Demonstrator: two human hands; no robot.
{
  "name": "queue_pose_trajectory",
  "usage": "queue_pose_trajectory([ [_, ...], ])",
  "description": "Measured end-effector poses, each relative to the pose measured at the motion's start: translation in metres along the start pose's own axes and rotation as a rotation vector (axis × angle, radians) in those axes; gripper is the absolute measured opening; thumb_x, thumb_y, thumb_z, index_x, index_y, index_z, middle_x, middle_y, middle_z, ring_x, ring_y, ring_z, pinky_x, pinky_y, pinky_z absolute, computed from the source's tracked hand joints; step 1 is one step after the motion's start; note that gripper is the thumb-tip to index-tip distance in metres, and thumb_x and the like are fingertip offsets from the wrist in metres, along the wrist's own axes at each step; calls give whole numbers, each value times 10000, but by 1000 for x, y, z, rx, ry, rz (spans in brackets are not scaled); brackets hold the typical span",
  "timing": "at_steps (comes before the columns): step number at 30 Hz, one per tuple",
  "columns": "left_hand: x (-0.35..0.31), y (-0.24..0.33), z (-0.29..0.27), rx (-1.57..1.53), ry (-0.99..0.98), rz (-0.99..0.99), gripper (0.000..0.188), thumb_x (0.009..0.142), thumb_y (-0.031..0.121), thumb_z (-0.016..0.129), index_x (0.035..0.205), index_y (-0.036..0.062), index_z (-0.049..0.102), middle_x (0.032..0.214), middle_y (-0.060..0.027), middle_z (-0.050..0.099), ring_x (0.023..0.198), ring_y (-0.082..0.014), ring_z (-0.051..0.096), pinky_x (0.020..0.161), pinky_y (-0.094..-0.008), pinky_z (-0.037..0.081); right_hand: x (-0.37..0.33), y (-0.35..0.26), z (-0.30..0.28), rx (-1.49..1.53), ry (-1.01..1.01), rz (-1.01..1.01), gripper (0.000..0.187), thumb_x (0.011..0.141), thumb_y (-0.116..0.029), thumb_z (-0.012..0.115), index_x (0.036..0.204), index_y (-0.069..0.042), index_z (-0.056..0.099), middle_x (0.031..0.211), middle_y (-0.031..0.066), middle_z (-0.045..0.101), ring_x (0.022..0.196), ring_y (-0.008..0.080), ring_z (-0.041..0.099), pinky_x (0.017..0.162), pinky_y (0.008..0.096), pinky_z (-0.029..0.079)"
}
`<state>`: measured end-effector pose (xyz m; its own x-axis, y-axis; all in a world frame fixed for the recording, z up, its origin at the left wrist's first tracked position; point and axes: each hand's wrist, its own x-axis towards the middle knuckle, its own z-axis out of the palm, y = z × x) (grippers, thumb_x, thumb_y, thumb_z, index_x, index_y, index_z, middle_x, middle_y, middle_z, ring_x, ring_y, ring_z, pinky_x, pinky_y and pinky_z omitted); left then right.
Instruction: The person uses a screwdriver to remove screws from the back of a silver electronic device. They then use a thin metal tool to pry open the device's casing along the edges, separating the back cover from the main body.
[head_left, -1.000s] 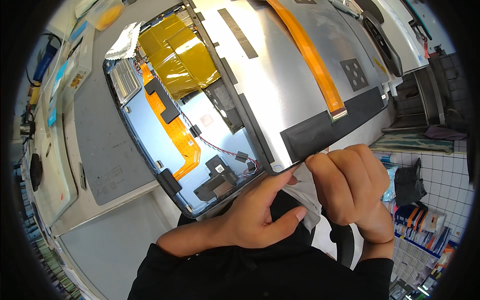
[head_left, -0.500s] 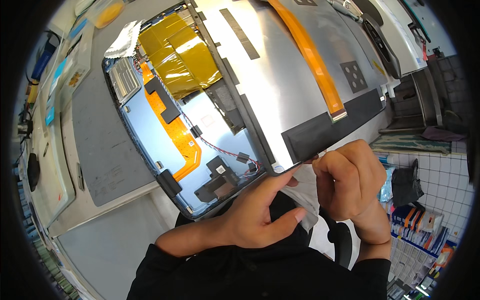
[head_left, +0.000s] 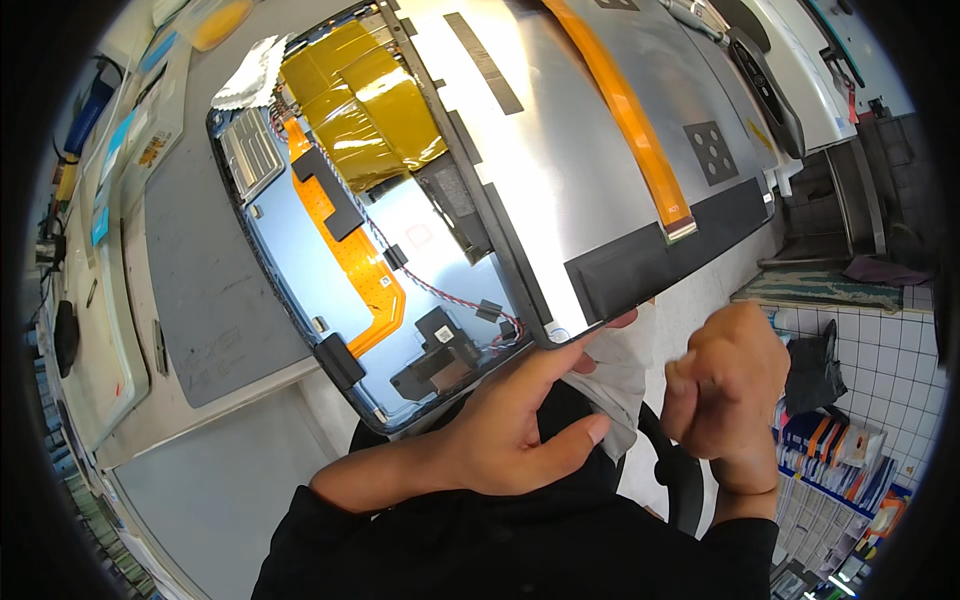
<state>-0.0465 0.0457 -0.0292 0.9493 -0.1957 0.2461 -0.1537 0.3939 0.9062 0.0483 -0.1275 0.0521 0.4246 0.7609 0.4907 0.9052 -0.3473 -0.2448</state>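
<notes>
**Thin Panel, Tender Ribbon: Holding by the Corner and the Rim**

I am propping the broad, silver metal-backed flat panel with its black rim (head_left: 530,160) at its near left corner. It is lying to the right of the opened pale-blue device shell (head_left: 300,245), overlapping that shell's right edge. My left hand (head_left: 510,415) is reaching beneath the corner, with its thumb standing well away; I am supporting here rather than clamping. My right hand (head_left: 730,375) is hovering off the near edge, to the right, fingers curled in and touching no part of the panel — whether something small is pinched there, I cannot tell.

I am judging the panel light for its breadth and fairly stiff across the metal, yet likely to flex or crack if it is carried by one corner alone. The bare silver is looking smooth, so dry fingertips could be slipping on it. The safest holds, I think, are the black rim on the left side and the far corners, one hand at each end with the load spread evenly.

The long orange flat ribbon cable (head_left: 640,130) is running down the silver back, its connector ending over the matte black strip (head_left: 625,275) along the near edge. It is looking soft and easily creased — no place for gripping. In the shell, the thin red twisted wires (head_left: 440,293) are seeming just as delicate, so I am favouring the shell's outer walls for any hold.
</notes>
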Motion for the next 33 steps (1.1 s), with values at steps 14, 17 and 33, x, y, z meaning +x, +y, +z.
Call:
queue_pose_trajectory([
  [14,-3,2,3,-44,-19,-62,704,864,-20,486,1505,-41,196,1514,-218,325,1290,-245,454,1007,-317,367,-10,-17,-8,-142,-67,-3,351,678,-145,833,1007,-122,712,753,-16,553,565,160,527,474,276,402],
  [17,1,-4,4,-77,-40,-84,697,852,-42,439,1504,-53,191,1507,-201,346,1113,-184,548,930,-270,410,-8,-22,-7,-117,-43,-31,396,657,-122,814,1044,-126,728,779,-25,557,580,143,528,486,263,403],
  [33,12,-1,-8,-48,-95,-79,356,974,1,447,1319,-90,438,1451,-218,430,1252,-196,480,1022,-319,397,9,-36,7,-255,-112,-96,485,634,-43,700,1118,-40,713,777,8,513,631,158,498,506,274,409],
])
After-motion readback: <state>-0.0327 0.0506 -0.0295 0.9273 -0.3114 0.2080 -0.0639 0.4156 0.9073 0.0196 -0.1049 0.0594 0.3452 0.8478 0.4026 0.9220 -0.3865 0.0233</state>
